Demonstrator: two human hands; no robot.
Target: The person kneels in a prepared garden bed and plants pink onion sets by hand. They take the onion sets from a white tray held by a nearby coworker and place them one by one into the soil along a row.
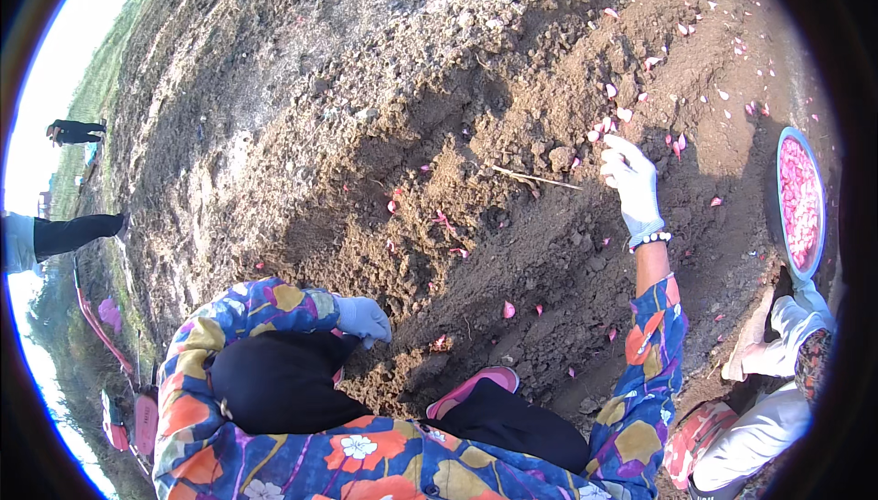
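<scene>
My right hand [630, 181], in a pale glove with a beaded bracelet at the wrist, reaches out over the loose brown soil [535, 239]. Its fingertips meet a small cluster of pinkish-white cloves, probably garlic [606, 126]; whether they grip one is unclear. My left hand [365, 322], also gloved, is by my bent knee at the lower left, its fingers curled downward; anything inside them is hidden. Pink cloves lie scattered over the soil, one of them [508, 309] between my hands. A dry stalk [538, 178] rests left of my right hand.
At the right edge stands a blue-rimmed basin [780, 178] full of pink cloves, with a co-worker's gloved hand [813, 301] at its rim. My pink shoe [473, 390] is on the soil. Two people [75, 132] [75, 234] stand at the far left, near a red-handled implement [99, 328].
</scene>
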